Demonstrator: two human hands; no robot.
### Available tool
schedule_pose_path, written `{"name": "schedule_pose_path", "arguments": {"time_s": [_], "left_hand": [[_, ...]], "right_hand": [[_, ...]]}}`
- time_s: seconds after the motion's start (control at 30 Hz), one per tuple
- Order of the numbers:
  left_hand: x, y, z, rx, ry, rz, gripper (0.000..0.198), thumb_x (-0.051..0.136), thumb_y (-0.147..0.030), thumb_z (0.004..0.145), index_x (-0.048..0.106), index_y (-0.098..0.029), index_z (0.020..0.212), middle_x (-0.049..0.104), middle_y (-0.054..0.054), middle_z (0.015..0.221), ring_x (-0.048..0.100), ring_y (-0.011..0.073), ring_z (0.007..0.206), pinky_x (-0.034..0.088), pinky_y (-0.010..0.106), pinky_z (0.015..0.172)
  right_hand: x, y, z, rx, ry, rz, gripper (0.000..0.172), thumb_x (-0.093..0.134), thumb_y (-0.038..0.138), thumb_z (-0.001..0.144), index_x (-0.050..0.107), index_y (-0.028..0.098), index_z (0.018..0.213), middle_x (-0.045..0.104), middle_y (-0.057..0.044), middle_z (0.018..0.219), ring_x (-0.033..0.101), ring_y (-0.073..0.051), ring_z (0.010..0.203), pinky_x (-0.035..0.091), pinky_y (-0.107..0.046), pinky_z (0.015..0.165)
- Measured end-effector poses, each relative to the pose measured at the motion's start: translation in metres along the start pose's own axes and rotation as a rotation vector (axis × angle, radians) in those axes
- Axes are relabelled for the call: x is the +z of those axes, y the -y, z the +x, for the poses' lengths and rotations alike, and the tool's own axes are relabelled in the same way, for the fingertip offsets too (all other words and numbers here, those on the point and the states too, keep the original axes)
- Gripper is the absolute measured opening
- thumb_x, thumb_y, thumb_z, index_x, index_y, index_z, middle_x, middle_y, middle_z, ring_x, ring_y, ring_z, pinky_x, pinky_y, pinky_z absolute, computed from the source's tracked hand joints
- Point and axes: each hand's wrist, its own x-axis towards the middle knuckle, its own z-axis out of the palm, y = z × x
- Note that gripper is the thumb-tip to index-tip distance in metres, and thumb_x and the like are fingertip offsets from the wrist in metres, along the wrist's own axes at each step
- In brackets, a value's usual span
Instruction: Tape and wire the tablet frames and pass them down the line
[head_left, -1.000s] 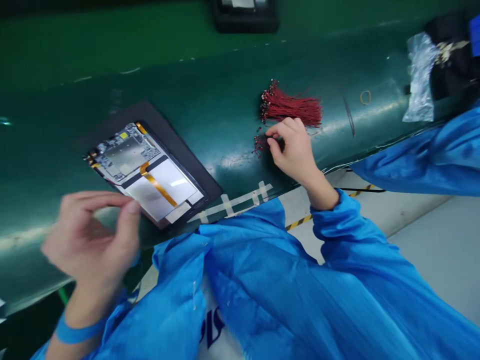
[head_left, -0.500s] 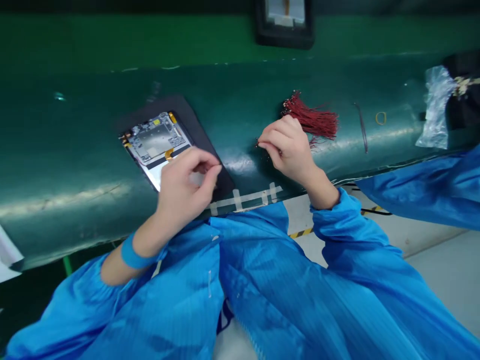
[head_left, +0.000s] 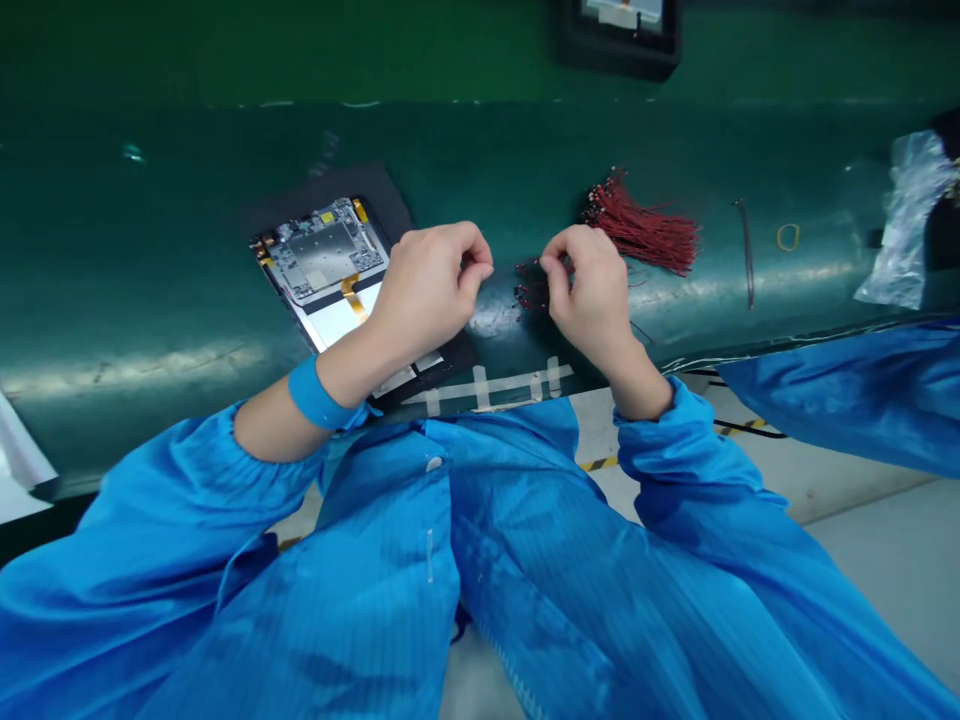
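Observation:
My left hand [head_left: 431,285] hovers over the right part of an opened tablet [head_left: 326,260], fingers curled into a pinch with thumb against forefinger; what it pinches is too small to see. My right hand [head_left: 589,285] is also pinched, its fingertips at a small cluster of red wires [head_left: 531,290] on the green belt. A larger bundle of red wires [head_left: 645,230] lies just beyond my right hand. The tablet lies back-open on a black mat [head_left: 375,195], showing a circuit board and an orange flex strip.
The green conveyor belt [head_left: 150,300] runs across the view with white tape marks [head_left: 495,385] at its near edge. A black tray [head_left: 619,35] sits at the far side. A rubber band [head_left: 787,237], a thin dark strip [head_left: 745,250] and a plastic bag [head_left: 904,220] lie to the right. Another person's blue sleeve [head_left: 847,390] reaches in at right.
My left hand has come from the lower left across the tablet to meet my right hand. My right hand stayed by the small wire cluster, fingers pinching.

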Motion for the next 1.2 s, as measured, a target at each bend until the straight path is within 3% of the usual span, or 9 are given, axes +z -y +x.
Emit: {"name": "schedule_pose_path", "arguments": {"time_s": [0.13, 0.27, 0.37, 0.47, 0.63, 0.77, 0.87, 1.07, 1.2], "left_hand": [[0.008, 0.014, 0.013, -0.043, -0.003, 0.106, 0.015, 0.072, -0.010, 0.082, 0.067, -0.024, 0.078, 0.063, 0.002, 0.074, 0.055, 0.0219, 0.070, 0.045, 0.040, 0.077], [0.002, 0.016, 0.020, -0.179, 0.006, 0.276, 0.008, 0.072, -0.013, 0.084, 0.068, -0.020, 0.083, 0.065, 0.003, 0.085, 0.054, 0.0197, 0.079, 0.045, 0.038, 0.088], [-0.004, 0.021, 0.020, -0.147, -0.049, 0.351, 0.004, 0.069, -0.015, 0.087, 0.069, -0.017, 0.090, 0.067, 0.003, 0.091, 0.055, 0.0187, 0.084, 0.045, 0.035, 0.091], [-0.004, 0.027, 0.019, -0.079, -0.069, 0.366, 0.003, 0.070, -0.016, 0.086, 0.070, -0.019, 0.088, 0.067, 0.004, 0.087, 0.057, 0.0210, 0.083, 0.045, 0.036, 0.087], [-0.007, 0.002, 0.010, -0.062, -0.052, 0.263, 0.011, 0.072, -0.021, 0.089, 0.076, -0.020, 0.099, 0.068, 0.005, 0.115, 0.060, 0.0196, 0.087, 0.046, 0.038, 0.078], [-0.014, -0.034, -0.012, -0.090, 0.003, -0.146, 0.014, 0.066, -0.031, 0.098, 0.076, -0.021, 0.095, 0.069, 0.003, 0.087, 0.058, 0.0158, 0.070, 0.043, 0.033, 0.062], [-0.022, -0.044, -0.031, -0.159, 0.022, -0.350, 0.018, 0.071, -0.036, 0.097, 0.074, -0.020, 0.088, 0.066, 0.003, 0.076, 0.055, 0.0142, 0.061, 0.039, 0.030, 0.054], [-0.043, -0.040, -0.070, -0.316, -0.014, -0.639, 0.022, 0.083, -0.040, 0.090, 0.071, -0.021, 0.090, 0.065, 0.002, 0.081, 0.058, 0.0120, 0.063, 0.041, 0.025, 0.053], [-0.047, -0.039, -0.093, -0.373, 0.005, -0.699, 0.026, 0.082, -0.046, 0.092, 0.073, -0.022, 0.098, 0.066, 0.003, 0.079, 0.060, 0.0140, 0.065, 0.046, 0.027, 0.055]], "right_hand": [[-0.009, -0.017, 0.001, 0.066, -0.143, -0.098, 0.029, 0.040, 0.044, 0.113, 0.060, 0.026, 0.103, 0.065, -0.011, 0.101, 0.061, -0.031, 0.103, 0.049, -0.051, 0.096], [-0.019, -0.043, 0.010, 0.183, -0.282, -0.270, 0.013, 0.054, 0.029, 0.106, 0.058, 0.022, 0.096, 0.066, -0.013, 0.102, 0.059, -0.034, 0.106, 0.043, -0.055, 0.098], [-0.034, -0.067, 0.019, 0.297, -0.404, -0.400, 0.010, 0.060, 0.015, 0.097, 0.056, 0.021, 0.090, 0.068, -0.014, 0.098, 0.058, -0.031, 0.099, 0.042, -0.053, 0.095], [-0.050, -0.069, 0.024, 0.211, -0.490, -0.287, 0.013, 0.058, 0.016, 0.100, 0.054, 0.024, 0.089, 0.068, -0.012, 0.094, 0.058, -0.024, 0.090, 0.045, -0.044, 0.088], [-0.047, -0.009, 0.014, -0.116, -0.240, -0.016, 0.026, 0.044, 0.039, 0.112, 0.058, 0.027, 0.094, 0.066, -0.007, 0.095, 0.062, -0.025, 0.091, 0.052, -0.047, 0.086], [-0.030, 0.037, 0.006, -0.289, -0.111, 0.119, 0.027, 0.043, 0.037, 0.111, 0.059, 0.027, 0.092, 0.066, -0.006, 0.090, 0.061, -0.026, 0.087, 0.051, -0.051, 0.089], [-0.022, 0.054, 0.003, -0.313, -0.019, 0.205, 0.028, 0.041, 0.038, 0.111, 0.061, 0.026, 0.097, 0.066, -0.006, 0.093, 0.061, -0.026, 0.091, 0.049, -0.051, 0.091], [-0.006, 0.077, -0.009, -0.364, 0.135, 0.250, 0.031, 0.040, 0.039, 0.111, 0.067, 0.026, 0.103, 0.065, -0.005, 0.091, 0.062, -0.025, 0.091, 0.046, -0.047, 0.088], [0.008, 0.089, -0.018, -0.331, 0.169, 0.259, 0.034, 0.040, 0.040, 0.110, 0.069, 0.026, 0.102, 0.063, -0.006, 0.088, 0.061, -0.025, 0.087, 0.045, -0.047, 0.087]]}}
